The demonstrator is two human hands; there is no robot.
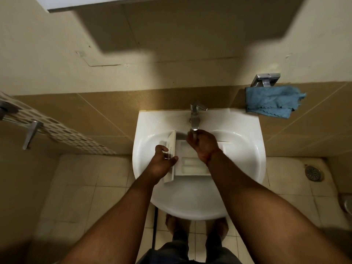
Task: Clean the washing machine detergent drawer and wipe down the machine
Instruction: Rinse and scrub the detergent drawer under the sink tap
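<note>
The white detergent drawer (192, 165) lies in the white sink (245, 149), its front panel turned to the left. My left hand (162, 161) grips that front panel, with the thumb over its near side. My right hand (203, 144) is over the back part of the drawer, right under the chrome tap (195, 119), with its fingers curled. Whether it holds anything I cannot tell. A blue cloth (272, 101) hangs on the wall to the right of the sink.
A chrome holder (265, 80) sits above the blue cloth. A patterned towel (57, 128) hangs on a rail at the left. A floor drain (314, 173) is at the right. My bare feet stand on the tiled floor under the sink.
</note>
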